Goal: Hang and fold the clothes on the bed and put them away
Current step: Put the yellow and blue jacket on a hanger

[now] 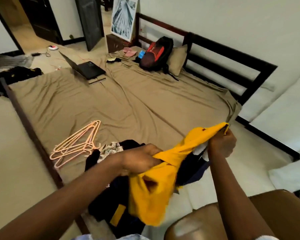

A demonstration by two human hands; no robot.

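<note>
Both hands are gripping the yellow garment (151, 196): the left hand (142, 159) is bunching it near centre, and the right hand (222, 144) is pinching a corner out at three o'clock, above the dark clothes pile (106, 207) at six o'clock. The cloth is twisting between the fists, so it is risking a crooked fold, and its hanging tail could be dragging pieces off the edge. The tan bed sheet (137, 104) is lying wrinkled. Pink hangers (76, 144) are sitting at nine o'clock, the laptop (88, 68) at eleven, and the backpack (154, 52) and pillow (177, 59) toward twelve.
</note>
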